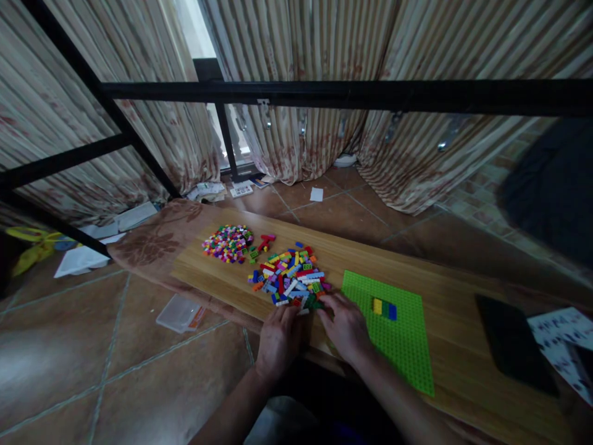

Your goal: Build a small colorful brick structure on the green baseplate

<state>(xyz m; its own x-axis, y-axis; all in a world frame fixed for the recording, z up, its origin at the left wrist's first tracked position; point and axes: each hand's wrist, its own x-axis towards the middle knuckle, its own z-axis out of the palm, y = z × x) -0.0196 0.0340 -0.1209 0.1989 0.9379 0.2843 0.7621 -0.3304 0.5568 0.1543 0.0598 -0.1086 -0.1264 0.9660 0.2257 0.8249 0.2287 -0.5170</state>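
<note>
Clear plastic box lay on the floor; print on its orange part was too small to read. Pile of tiny pieces sat on the counter. Left hand was curled at the near edge of the brick pile, right hand bent in beside it; fingertips partly hidden, couldn't tell whether either gripped. Green baseplate carried a yellow-green-blue brick row. Marked sheet, cut off at right, was illegible.
</note>
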